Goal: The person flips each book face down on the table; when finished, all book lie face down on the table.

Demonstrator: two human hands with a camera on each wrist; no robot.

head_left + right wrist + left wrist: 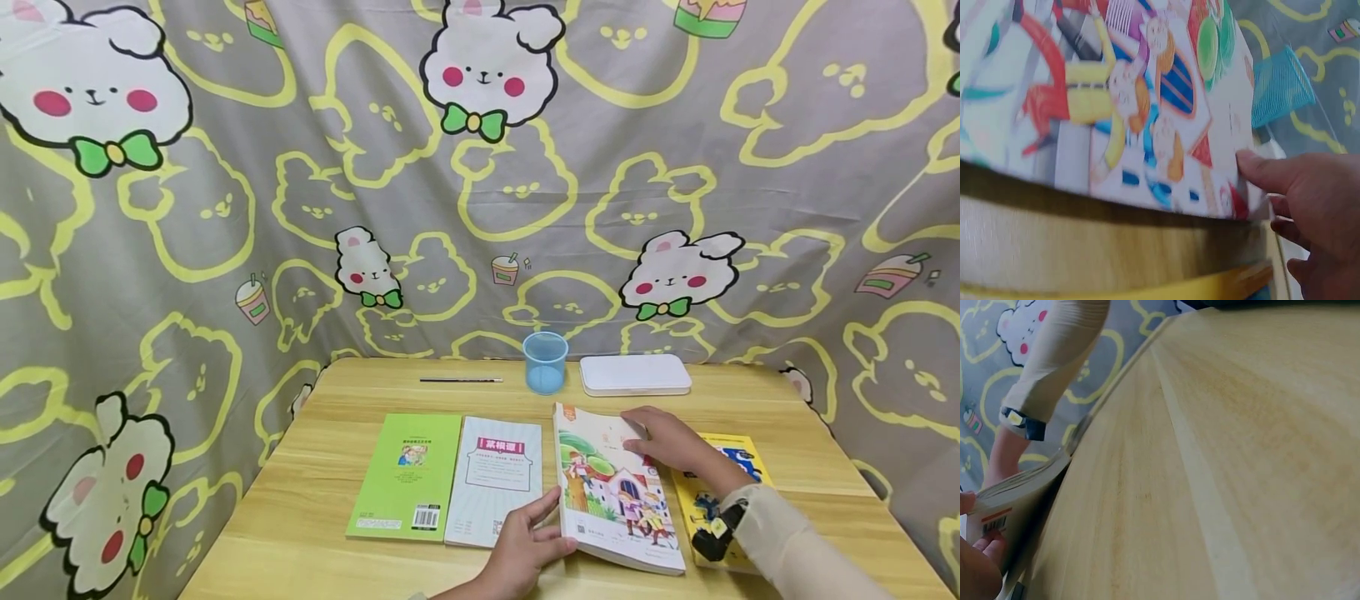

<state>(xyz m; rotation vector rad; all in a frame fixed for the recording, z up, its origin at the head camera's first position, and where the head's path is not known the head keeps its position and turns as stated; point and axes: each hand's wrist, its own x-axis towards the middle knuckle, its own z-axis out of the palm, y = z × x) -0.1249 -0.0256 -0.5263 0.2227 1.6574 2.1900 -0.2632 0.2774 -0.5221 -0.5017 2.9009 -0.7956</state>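
Note:
A thick illustrated book [611, 475] with a white, green and red cover is tilted slightly off the wooden table. My left hand [521, 542] pinches its lower left edge, thumb on the cover; in the left wrist view, fingers press the back near a barcode [995, 525]. At the upper right corner my right hand [675, 446] holds the same book, thumb on top and the other fingers below the edge, as the right wrist view shows. Partly hidden under the right forearm lies a yellow book [723, 492]. A pale blue book [504, 475] lies just left of the held one.
A green book [408, 475] lies at the far left of the row. Along the table's back stand or lie a pencil [461, 380], a blue mesh cup [545, 363] and a white case [635, 375]. Patterned grey curtain [480, 208] encloses the table [300, 500].

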